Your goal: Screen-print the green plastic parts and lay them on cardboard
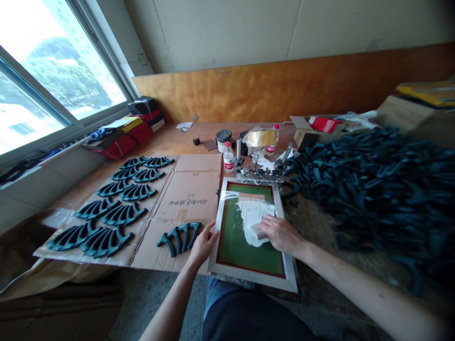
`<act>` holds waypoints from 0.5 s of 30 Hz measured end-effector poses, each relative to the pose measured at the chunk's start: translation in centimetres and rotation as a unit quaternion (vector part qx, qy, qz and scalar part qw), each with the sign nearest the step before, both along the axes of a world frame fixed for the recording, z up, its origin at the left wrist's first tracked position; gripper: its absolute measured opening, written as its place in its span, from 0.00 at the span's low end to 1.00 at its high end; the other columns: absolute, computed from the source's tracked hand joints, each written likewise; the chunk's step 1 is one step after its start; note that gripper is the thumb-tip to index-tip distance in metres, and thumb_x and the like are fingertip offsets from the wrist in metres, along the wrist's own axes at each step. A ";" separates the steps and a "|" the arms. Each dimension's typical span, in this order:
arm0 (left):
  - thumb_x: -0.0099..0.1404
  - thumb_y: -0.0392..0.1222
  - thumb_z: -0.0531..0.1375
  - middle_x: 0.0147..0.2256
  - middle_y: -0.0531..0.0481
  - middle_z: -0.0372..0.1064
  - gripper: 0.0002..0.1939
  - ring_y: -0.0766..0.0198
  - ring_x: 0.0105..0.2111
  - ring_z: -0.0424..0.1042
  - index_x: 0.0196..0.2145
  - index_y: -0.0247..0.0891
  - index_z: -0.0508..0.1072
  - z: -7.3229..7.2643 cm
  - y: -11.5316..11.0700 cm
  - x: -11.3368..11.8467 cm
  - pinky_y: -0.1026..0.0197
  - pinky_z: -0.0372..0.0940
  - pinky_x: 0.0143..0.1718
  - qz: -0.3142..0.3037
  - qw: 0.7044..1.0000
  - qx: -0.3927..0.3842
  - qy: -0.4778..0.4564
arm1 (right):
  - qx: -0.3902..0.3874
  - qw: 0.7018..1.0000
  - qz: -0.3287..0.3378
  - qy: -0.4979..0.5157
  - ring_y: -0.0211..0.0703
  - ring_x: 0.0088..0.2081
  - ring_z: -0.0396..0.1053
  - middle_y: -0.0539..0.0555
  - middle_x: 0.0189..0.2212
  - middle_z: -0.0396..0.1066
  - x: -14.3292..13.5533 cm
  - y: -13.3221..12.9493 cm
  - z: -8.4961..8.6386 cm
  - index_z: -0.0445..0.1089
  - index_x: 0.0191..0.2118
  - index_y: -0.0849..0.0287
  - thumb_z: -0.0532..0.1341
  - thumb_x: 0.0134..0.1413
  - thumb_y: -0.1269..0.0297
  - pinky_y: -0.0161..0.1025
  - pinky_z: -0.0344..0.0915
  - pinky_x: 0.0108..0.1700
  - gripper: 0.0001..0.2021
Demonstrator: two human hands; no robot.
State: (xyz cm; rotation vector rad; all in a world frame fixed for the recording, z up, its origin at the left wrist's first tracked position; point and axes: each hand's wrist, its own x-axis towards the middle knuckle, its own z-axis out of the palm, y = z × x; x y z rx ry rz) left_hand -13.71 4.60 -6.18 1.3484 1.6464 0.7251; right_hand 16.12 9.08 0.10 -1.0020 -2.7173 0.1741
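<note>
In front of me lies a screen printing frame (290, 277) with a pale border and green mesh, held at its far end by a metal hinge clamp (261, 176). My left hand (203, 244) has its fingers curled on the frame's left edge. My right hand (282, 234) is closed around a pale flat scraper (261, 231), partly hidden by the fingers, over the mesh. White ink (249, 214) is smeared thickly around the scraper. A tan strip (251, 196) shows at the far end of the mesh. Dark curved slatted plastic parts (179, 239) lie just left of my left hand.
Several similar dark parts (122, 213) lie in rows on cardboard (188, 189) at left. A large heap of dark pieces (369, 184) covers the right side. Behind the frame stand bottles (228, 158) and a tub (223, 137). Boxes (412, 113) stand back right.
</note>
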 end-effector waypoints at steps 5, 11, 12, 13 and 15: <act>0.61 0.57 0.54 0.27 0.53 0.69 0.30 0.63 0.28 0.68 0.56 0.38 0.67 -0.2 0.0 0.1 0.64 0.60 0.31 0.013 1.000 -0.005 -0.017 | -0.044 0.998 0.044 0.001 0.43 0.34 0.65 0.51 0.29 0.69 1.1 -0.2 0.9 0.67 0.30 0.57 0.57 0.50 0.79 0.37 0.61 0.36 0.08; 0.58 0.61 0.57 0.23 0.55 0.66 0.35 0.66 0.24 0.65 0.57 0.35 0.66 -0.5 0.1 0.2 0.66 0.57 0.26 0.036 0.995 -0.020 -0.087 | 0.099 0.991 0.030 0.080 0.47 0.40 0.67 0.57 0.34 0.71 0.7 -2.0 -1.4 0.71 0.38 0.61 0.52 0.54 0.79 0.41 0.64 0.42 0.13; 0.58 0.61 0.57 0.23 0.55 0.66 0.36 0.66 0.24 0.64 0.57 0.35 0.65 -0.5 0.1 0.2 0.66 0.57 0.26 0.036 0.994 -0.020 -0.099 | 0.085 0.992 0.041 0.078 0.46 0.39 0.67 0.56 0.33 0.71 0.9 -2.2 -1.4 0.71 0.38 0.61 0.52 0.54 0.78 0.40 0.65 0.41 0.12; 0.58 0.61 0.57 0.23 0.56 0.65 0.36 0.66 0.24 0.64 0.57 0.34 0.65 -0.4 0.1 0.2 0.66 0.57 0.25 0.036 0.993 -0.020 -0.108 | 0.060 0.995 0.039 0.072 0.46 0.38 0.67 0.55 0.33 0.71 1.1 -2.1 -1.2 0.71 0.38 0.60 0.54 0.55 0.76 0.40 0.65 0.41 0.11; 0.58 0.61 0.58 0.22 0.56 0.64 0.36 0.68 0.22 0.62 0.57 0.34 0.64 0.2 0.1 0.1 0.67 0.55 0.24 0.029 0.992 -0.025 -0.124 | 0.013 0.998 -0.001 0.063 0.44 0.37 0.68 0.53 0.34 0.72 1.1 -0.8 -0.1 0.71 0.40 0.57 0.58 0.57 0.72 0.39 0.65 0.41 0.08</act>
